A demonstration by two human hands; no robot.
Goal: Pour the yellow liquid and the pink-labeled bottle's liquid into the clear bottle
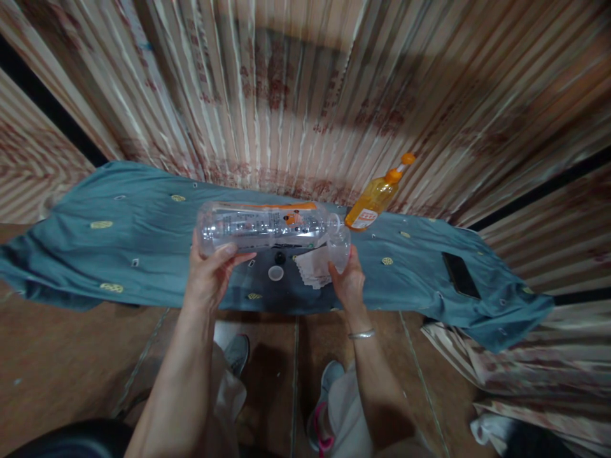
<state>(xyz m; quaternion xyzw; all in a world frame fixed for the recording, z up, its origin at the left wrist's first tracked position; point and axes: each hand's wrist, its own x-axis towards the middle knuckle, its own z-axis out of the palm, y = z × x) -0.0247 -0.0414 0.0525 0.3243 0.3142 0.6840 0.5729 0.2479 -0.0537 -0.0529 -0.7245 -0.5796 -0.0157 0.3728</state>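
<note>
With the clear bottle (262, 228) as the middle of the clock and twelve o'clock pointing away from the person, the bottle lies on its side over the table (153, 261), its base toward nine and its neck toward three. The left hand (210, 270) is closed around the base end from about eight o'clock, thumb along the near side. The right hand (348, 280), at four o'clock, grips a small clear cup (339, 249) between thumb and fingers, right at the bottle's neck; whether the neck sits inside the cup or just against it, I cannot tell. Just below the bottle, near six o'clock, are a dark cap (279, 257) and, nearer the person, a round white lid (275, 273). A pale paper (312, 268) with a jagged edge lies at about five, beside the right hand. At two o'clock an amber pump bottle (372, 203) with an orange top leans in view, and well off toward four a black phone (460, 275) lies on the blue-green cloth. A striped curtain (286, 114) hangs at twelve.
</note>
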